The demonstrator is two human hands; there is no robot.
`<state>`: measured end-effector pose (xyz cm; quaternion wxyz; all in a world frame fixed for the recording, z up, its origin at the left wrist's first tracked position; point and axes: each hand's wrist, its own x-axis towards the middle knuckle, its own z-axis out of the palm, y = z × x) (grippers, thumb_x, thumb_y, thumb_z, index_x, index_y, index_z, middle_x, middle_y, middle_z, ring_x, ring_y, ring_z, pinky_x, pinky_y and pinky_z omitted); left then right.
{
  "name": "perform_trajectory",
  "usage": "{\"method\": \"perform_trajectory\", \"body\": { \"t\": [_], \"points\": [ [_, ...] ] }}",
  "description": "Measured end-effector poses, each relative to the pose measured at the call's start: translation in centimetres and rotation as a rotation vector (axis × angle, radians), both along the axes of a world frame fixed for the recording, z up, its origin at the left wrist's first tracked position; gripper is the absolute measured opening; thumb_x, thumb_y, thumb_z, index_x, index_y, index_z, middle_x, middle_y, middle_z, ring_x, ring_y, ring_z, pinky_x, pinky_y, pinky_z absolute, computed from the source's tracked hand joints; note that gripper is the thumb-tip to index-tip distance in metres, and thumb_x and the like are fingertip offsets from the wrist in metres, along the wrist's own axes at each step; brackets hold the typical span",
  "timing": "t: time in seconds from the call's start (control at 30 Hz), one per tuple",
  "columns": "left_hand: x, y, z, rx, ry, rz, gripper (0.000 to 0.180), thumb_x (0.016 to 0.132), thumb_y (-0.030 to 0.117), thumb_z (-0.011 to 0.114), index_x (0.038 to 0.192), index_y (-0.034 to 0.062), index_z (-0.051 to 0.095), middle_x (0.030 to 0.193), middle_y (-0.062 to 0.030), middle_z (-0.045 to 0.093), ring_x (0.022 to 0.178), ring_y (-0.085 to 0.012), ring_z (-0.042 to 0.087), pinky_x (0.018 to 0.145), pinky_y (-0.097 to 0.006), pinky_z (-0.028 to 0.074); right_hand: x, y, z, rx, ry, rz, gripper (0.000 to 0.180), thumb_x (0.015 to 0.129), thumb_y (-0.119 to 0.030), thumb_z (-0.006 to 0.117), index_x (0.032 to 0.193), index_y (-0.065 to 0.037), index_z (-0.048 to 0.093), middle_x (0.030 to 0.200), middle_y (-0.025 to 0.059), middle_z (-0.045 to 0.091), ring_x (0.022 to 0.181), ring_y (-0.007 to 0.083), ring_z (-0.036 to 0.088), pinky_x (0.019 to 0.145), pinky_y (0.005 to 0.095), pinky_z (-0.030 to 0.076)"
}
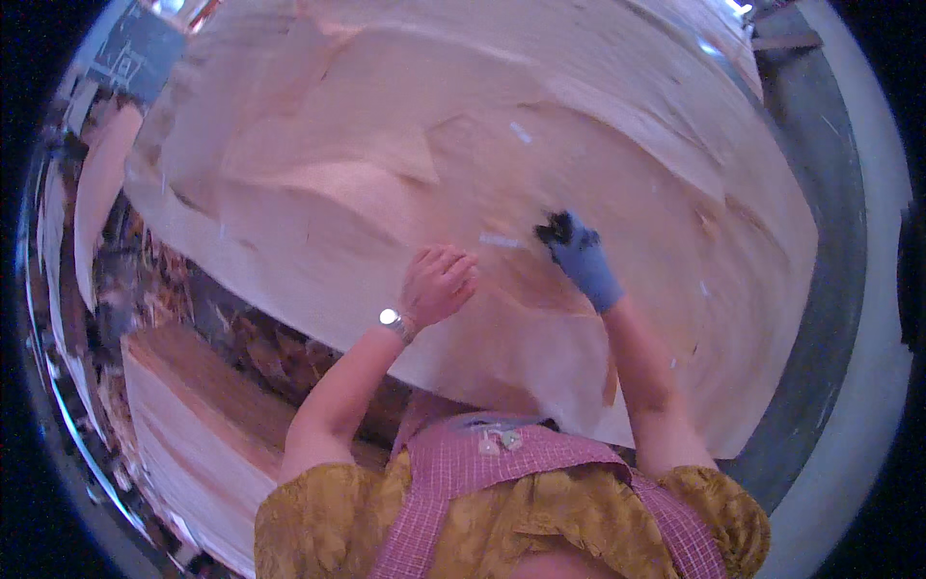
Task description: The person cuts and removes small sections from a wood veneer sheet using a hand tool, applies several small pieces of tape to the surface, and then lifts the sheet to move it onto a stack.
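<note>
Beneath both hands spreads a large, wavy sheet of pale wood veneer (318, 217), with similar sheets overlapping on it. My bare left hand (441, 283) is over its near middle, fingers curled in; whatever they hold, if anything, is hidden. A watch (394, 320) sits on that wrist. To its right, my right hand (581, 259) wears a blue-grey glove with black fingers, bent and blurred close to the veneer. Between the hands a short whitish strip (500, 240) lies on the veneer, and another pale strip (521, 132) lies farther off.
At the lower left stands a stack of veneer (207, 396) with a pale top sheet. Brown scraps (256, 338) fill the gap beside the big sheet. A curved veneer piece (104, 183) leans at the far left. Grey floor (820, 289) runs along the right side.
</note>
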<state>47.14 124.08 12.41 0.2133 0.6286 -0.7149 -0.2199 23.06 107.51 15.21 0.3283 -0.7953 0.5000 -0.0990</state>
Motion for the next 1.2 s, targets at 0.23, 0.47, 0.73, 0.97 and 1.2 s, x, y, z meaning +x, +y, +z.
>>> {"method": "perform_trajectory", "body": {
  "t": [0.23,0.47,0.73,0.97,1.2],
  "points": [
    [6.7,-8.6,1.3,-0.247,-0.482,0.370,0.071,0.086,0.045,0.061,0.147,0.0189,0.036,0.154,-0.0092,0.029,0.145,-0.0320,0.018,0.116,-0.055,0.014,-27.9,3.0,-3.3,-0.471,0.457,-0.659,0.039,0.091,-0.014,0.055,0.127,-0.001,0.056,0.133,0.0209,0.054,0.125,0.0356,0.049,0.105,0.0406,0.039],
    [9.4,-12.1,-3.9,-0.091,-0.562,0.411,0.073,0.085,0.052,0.059,0.148,0.0249,0.035,0.155,-0.0034,0.030,0.144,-0.0315,0.022,0.114,-0.058,0.013,-48.7,8.5,-10.4,-0.453,0.671,-0.821,0.047,0.097,-0.023,0.045,0.138,0.002,0.045,0.143,0.0208,0.045,0.133,0.0347,0.042,0.113,0.0408,0.031],
    [9.9,-10.2,-4.3,-0.185,-0.494,0.396,0.068,0.084,0.053,0.058,0.145,0.0282,0.041,0.153,-0.0034,0.034,0.142,-0.0309,0.027,0.113,-0.060,0.014,-50.6,11.3,-11.7,-0.507,0.532,-0.747,0.043,0.099,-0.020,0.043,0.137,0.000,0.046,0.141,0.0200,0.046,0.131,0.0349,0.043,0.111,0.0407,0.033],
    [8.8,-7.2,-2.3,-0.007,-0.495,0.394,0.069,0.087,0.052,0.055,0.148,0.0254,0.035,0.154,-0.0098,0.032,0.144,-0.0314,0.024,0.114,-0.060,0.013,-49.7,13.9,-8.4,-0.415,0.463,-0.750,0.044,0.097,-0.018,0.045,0.136,0.003,0.047,0.141,0.0223,0.046,0.132,0.0367,0.043,0.113,0.0410,0.031],
    [8.4,1.4,-2.1,-0.068,-0.463,0.617,0.081,0.087,0.049,0.057,0.151,0.0124,0.024,0.156,-0.0165,0.023,0.144,-0.0353,0.020,0.114,-0.057,0.015,-44.4,12.7,-4.2,-0.660,0.600,-0.636,0.038,0.094,-0.014,0.052,0.129,-0.001,0.054,0.131,0.0207,0.055,0.123,0.0367,0.050,0.104,0.0426,0.040]
  ]
}}
